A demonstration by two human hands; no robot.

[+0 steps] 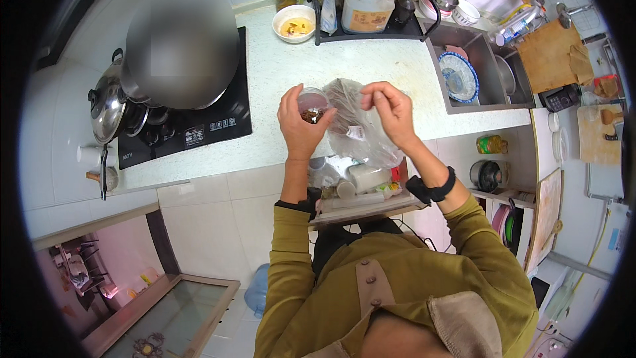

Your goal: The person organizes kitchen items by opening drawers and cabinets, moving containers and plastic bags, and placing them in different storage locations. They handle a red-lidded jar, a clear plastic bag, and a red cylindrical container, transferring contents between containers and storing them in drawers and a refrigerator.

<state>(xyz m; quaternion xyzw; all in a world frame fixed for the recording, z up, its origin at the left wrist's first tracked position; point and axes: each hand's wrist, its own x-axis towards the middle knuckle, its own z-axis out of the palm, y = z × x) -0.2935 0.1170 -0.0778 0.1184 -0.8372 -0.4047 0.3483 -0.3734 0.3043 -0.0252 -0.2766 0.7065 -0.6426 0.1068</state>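
My left hand point(303, 127) is wrapped around a small clear jar point(312, 98), thumb on one side and fingers on the other. Reddish-brown dried bits, perhaps a spice, lie in the bottom of the jar. Right beside it on the counter is a crumpled translucent plastic bag point(350, 117) with a small white label; its near end hangs over the counter edge. Over the bag's right side is my right hand point(392, 109), with fingers curled and thumb near the index finger. Whether something small is pinched there cannot be made out.
Below the bag, a pulled-out drawer point(365, 209) holds jars and packets. An induction cooktop point(218, 124) with a lidded pan point(108, 117) occupies the left counter point(278, 74). A bowl of yellow liquid point(294, 24), a black rack point(343, 37) and a sink point(457, 107) line the back and right.
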